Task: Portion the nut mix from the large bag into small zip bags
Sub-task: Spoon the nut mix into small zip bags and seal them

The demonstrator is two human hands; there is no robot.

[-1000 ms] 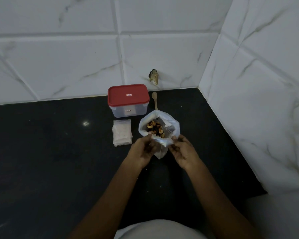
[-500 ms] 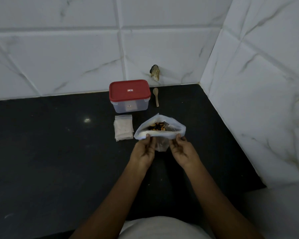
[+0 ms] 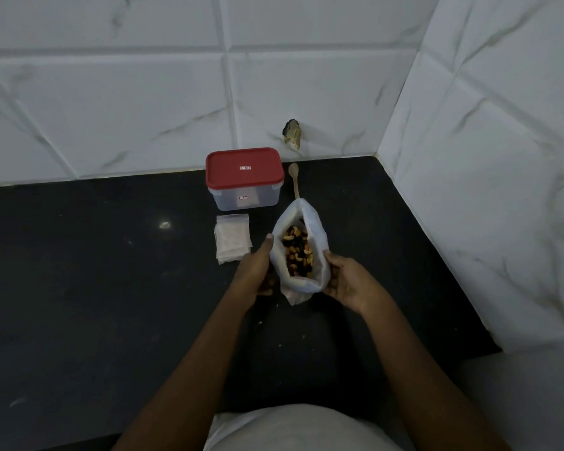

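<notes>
On the black counter [image 3: 111,288] the red-lidded container [image 3: 245,179] sits at the back; nearer, we grip the open large bag [image 3: 318,234] of nut mix [image 3: 297,255], left hand [image 3: 254,271] and right hand [image 3: 349,281] curled round its sides; small zip bags [image 3: 232,237] lie left, spoon [image 3: 294,177] behind

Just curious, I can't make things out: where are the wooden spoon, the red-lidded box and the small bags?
wooden spoon [image 3: 295,183]: head view, on its handle.
red-lidded box [image 3: 244,167]: head view, middle of lid.
small bags [image 3: 232,237]: head view, top bag's middle.
</notes>
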